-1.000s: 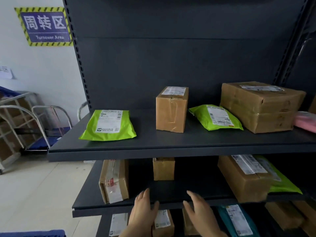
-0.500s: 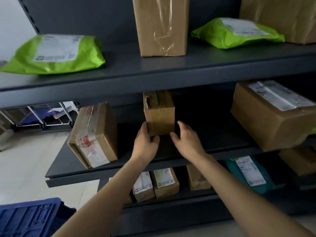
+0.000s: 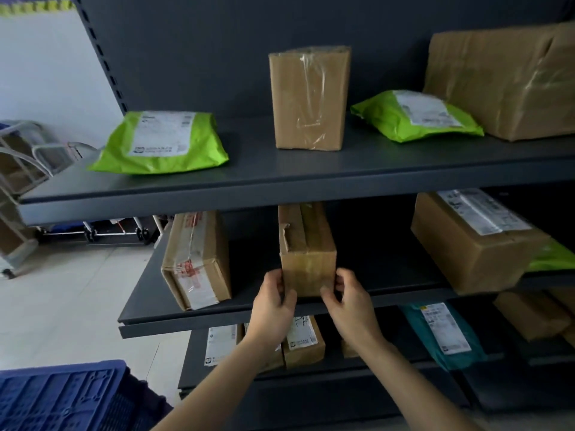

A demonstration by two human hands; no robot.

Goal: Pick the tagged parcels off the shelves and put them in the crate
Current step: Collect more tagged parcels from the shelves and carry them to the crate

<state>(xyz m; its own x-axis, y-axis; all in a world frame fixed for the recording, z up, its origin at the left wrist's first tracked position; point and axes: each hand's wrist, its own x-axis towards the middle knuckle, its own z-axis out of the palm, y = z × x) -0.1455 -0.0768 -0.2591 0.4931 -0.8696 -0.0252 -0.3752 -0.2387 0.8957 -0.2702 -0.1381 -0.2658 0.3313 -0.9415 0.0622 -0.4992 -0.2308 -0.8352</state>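
Note:
A small brown cardboard box (image 3: 306, 247) stands on the middle shelf (image 3: 149, 309) of a dark grey rack. My left hand (image 3: 272, 303) grips its lower left side and my right hand (image 3: 350, 303) grips its lower right side. The box still rests on the shelf board near the front edge. A blue plastic crate (image 3: 62, 396) lies at the bottom left, on the floor beside the rack.
Upper shelf (image 3: 280, 175) carries two green mailer bags (image 3: 161, 141), a tall box (image 3: 309, 98) and a large box (image 3: 504, 79). The middle shelf also holds a taped box (image 3: 196, 259) on the left and a labelled box (image 3: 473, 241) on the right. Lower shelf has several small parcels and a teal bag (image 3: 441, 334). Metal carts (image 3: 21, 169) stand at left.
My hands rose from the shelf edge to the small box and closed on its two sides. The view dipped lower and then came up a little.

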